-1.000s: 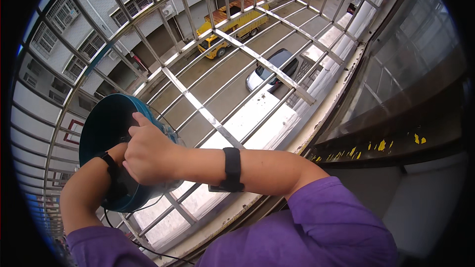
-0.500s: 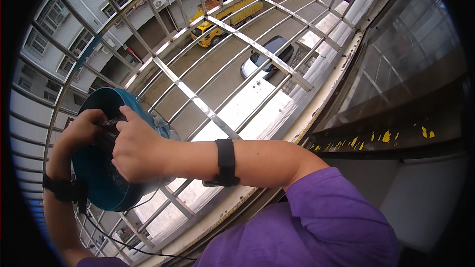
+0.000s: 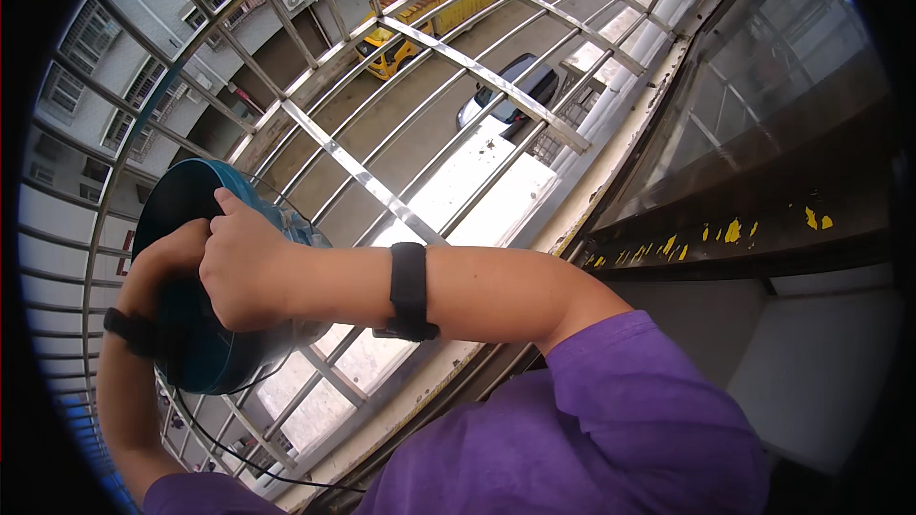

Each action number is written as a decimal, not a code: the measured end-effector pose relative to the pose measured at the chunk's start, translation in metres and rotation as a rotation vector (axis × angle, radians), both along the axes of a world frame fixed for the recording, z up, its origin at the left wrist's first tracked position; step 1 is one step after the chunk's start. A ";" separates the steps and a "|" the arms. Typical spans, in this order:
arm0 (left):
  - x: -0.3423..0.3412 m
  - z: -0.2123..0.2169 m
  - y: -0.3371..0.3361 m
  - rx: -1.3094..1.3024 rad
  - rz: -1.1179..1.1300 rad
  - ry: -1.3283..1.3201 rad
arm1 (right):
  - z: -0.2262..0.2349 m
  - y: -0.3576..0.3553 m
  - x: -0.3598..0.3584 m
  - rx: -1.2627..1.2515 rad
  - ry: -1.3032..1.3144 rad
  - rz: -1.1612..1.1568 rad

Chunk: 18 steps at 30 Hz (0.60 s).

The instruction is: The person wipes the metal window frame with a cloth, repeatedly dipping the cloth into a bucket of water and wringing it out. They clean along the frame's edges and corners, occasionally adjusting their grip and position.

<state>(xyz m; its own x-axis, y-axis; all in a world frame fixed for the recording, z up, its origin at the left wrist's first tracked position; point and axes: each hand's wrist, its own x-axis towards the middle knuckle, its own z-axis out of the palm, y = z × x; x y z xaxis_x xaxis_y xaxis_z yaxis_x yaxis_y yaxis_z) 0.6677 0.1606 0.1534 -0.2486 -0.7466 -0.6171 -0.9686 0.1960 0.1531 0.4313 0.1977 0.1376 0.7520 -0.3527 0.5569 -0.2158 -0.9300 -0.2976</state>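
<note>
Both of my hands are at the mouth of a teal bucket-like container (image 3: 208,362), which is tilted with its opening facing me. My right hand (image 3: 246,269) is curled closed over the opening, one finger sticking up; whatever it grips is hidden. Just beyond it, my left hand (image 3: 174,253) bends at the wrist into the container. Its fingertips are covered by the right hand. The inside looks dark, and its contents cannot be made out. Something clear, like plastic (image 3: 310,329), shows behind the container. Black straps circle both forearms.
A metal bar cage (image 3: 367,176) surrounds the container outside the window. A thin black cable (image 3: 224,458) hangs below my left arm. The window sill (image 3: 611,195) and dark frame (image 3: 701,234) run along the right. Far below are a yellow truck (image 3: 391,55) and a car (image 3: 510,91).
The view has shifted slightly. The dark clump seen between my hands is now hidden, with my left hand bent further inward and my right hand closer in front of it.
</note>
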 end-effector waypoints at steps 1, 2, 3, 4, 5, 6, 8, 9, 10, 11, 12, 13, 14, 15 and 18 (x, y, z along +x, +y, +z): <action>-0.058 0.026 -0.021 0.133 0.411 0.121 | -0.012 -0.020 -0.012 0.063 0.086 -0.108; -0.059 0.046 -0.011 -0.018 0.526 0.154 | -0.009 -0.023 -0.011 0.121 0.114 -0.135; -0.055 0.069 0.008 -0.115 0.598 0.322 | 0.000 -0.021 -0.008 0.177 0.129 -0.159; -0.027 0.090 0.023 -0.198 0.637 0.509 | 0.010 -0.015 -0.001 0.247 0.095 -0.155; 0.005 0.106 0.053 -0.461 0.789 0.696 | 0.018 -0.006 0.012 0.322 0.063 -0.135; 0.012 0.117 0.058 -0.560 0.801 0.835 | 0.022 -0.007 0.014 0.395 0.056 -0.164; 0.021 0.148 0.062 -0.435 0.622 0.996 | 0.033 -0.005 0.012 0.610 -0.008 -0.145; 0.018 0.154 0.077 -0.523 0.690 1.030 | 0.033 -0.004 0.024 0.698 -0.103 -0.113; 0.014 0.150 0.082 -0.570 0.748 1.119 | 0.030 -0.008 0.033 0.779 -0.193 -0.106; 0.014 0.144 0.091 -0.625 0.809 1.207 | 0.028 -0.015 0.040 0.836 -0.274 -0.009; 0.015 0.128 0.096 -0.650 0.877 1.331 | 0.023 -0.016 0.046 0.981 -0.344 -0.046; 0.041 0.112 0.105 -0.634 0.937 1.417 | 0.029 -0.009 0.051 1.132 -0.414 -0.054; 0.017 0.096 0.110 -0.665 1.004 1.382 | 0.029 -0.008 0.053 1.279 -0.477 -0.095; 0.016 0.079 0.115 -0.496 0.974 1.356 | 0.030 -0.005 0.055 1.368 -0.570 -0.103; -0.020 0.032 0.106 -0.379 1.306 0.954 | 0.015 -0.017 0.077 1.243 -0.928 -0.125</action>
<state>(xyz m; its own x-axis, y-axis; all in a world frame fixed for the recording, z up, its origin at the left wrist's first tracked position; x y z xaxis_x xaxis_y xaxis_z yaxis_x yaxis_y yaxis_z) 0.6473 0.2670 0.1857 0.4672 -0.8045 -0.3668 -0.0917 -0.4567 0.8849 0.5082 0.1809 0.1521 0.2531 -0.9607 0.1139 0.4194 0.0029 -0.9078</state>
